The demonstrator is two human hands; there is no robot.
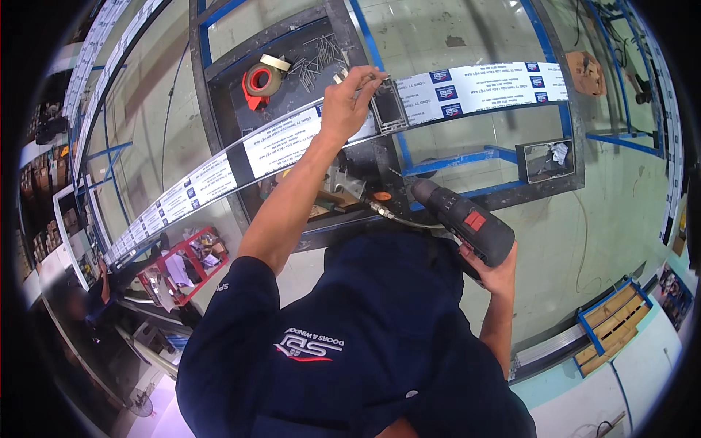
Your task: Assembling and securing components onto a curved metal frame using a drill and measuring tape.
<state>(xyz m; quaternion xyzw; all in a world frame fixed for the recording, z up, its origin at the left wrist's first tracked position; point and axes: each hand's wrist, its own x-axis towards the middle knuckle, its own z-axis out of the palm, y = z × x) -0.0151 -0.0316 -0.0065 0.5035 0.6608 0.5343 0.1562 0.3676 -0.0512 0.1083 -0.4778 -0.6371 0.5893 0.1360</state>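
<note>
A long profile (285, 150) covered in white printed film lies across the dark work frame. A short dark hollow block (391, 109) stands crosswise on it. My left hand (349, 104) reaches over the profile, with fingers pinched together at the block's far end. Whatever is between those fingertips is too small or hidden to make out. In my right hand (499, 274) is a black cordless drill (471, 223) with a red patch. I hold it by the grip near my body, its chuck pointing up and left, apart from the profile.
A tray (288, 44) in the frame holds tape rolls (263, 79) and loose screws (314, 67). An air hose (398, 217) and tools lie below the profile. A small box (548, 162) sits at the frame's right. Another person (87, 310) is at far left, near a red rack (193, 263).
</note>
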